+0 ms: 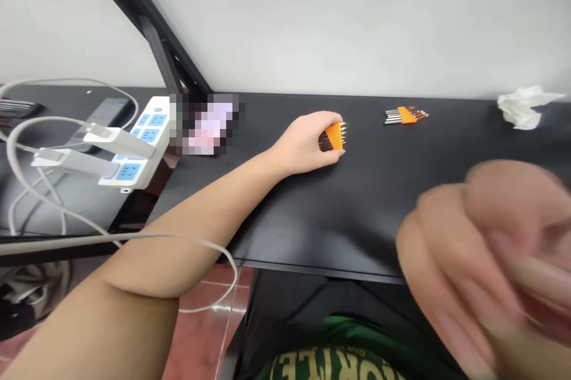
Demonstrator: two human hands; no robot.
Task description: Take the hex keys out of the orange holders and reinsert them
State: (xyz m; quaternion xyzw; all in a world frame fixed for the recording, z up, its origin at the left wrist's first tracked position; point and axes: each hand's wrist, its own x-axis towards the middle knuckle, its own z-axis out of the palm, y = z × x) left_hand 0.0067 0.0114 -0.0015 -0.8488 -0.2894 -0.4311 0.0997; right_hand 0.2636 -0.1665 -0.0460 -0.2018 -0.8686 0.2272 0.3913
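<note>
Your right hand [486,249] is curling its fingers in at lower right, blurred; can't tell if it's gripping anything. Your left hand [312,143], mid-frame, is pinching an orange-banded bundle [334,136] between thumb and fingers. A second orange-banded bundle [405,115] is lying right of centre, farther up the black tabletop [285,213].

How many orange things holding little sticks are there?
2: one orange holder in the left hand, another farther right on the black table. The right hand might hide more.
</note>
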